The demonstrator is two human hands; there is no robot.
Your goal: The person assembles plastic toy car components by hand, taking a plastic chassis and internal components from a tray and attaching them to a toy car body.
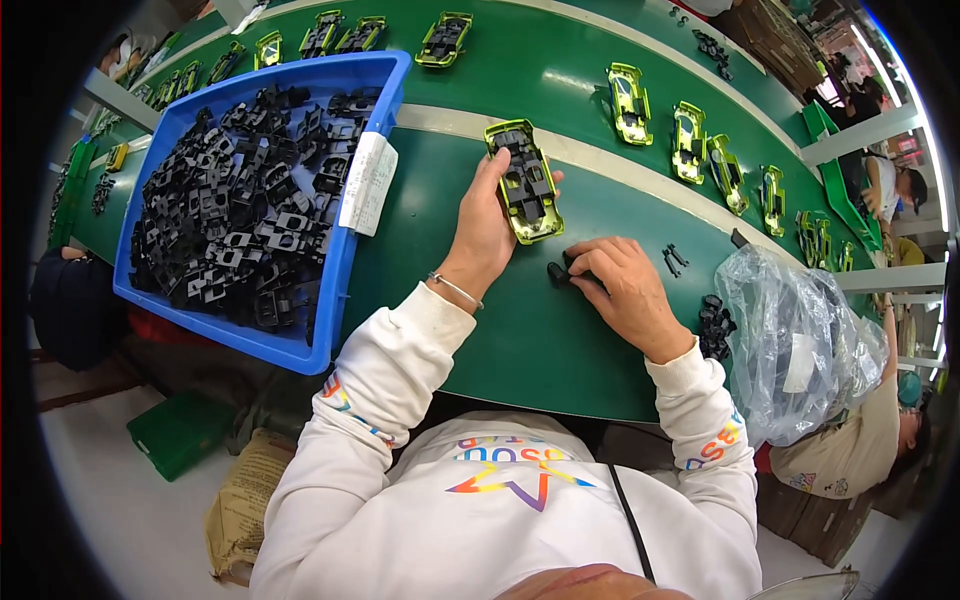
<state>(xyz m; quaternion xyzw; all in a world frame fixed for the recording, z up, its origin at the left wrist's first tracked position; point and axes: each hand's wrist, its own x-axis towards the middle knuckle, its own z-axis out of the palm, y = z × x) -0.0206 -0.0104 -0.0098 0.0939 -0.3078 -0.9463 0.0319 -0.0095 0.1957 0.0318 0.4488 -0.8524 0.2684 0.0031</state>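
My left hand (483,228) is wrapped round a lime-green toy car body (524,182), its black inner side turned up and its long side tilted slightly. To the right of the car and a little lower, my right hand (630,295) pinches a small black wheel-like part (558,272) just over the green tabletop. The fingers hide some of that part, so its full shape does not show. The two hands are apart. Beyond my right hand lie a few thin black axle-like pieces (675,260) and a small heap of black parts (716,326).
A blue bin (330,300) full of black plastic parts stands at left. A clear plastic bag (800,340) lies at right. Several lime-green car bodies (629,104) sit on the green strip (560,75) across the far side. Other people are seated farther along both sides.
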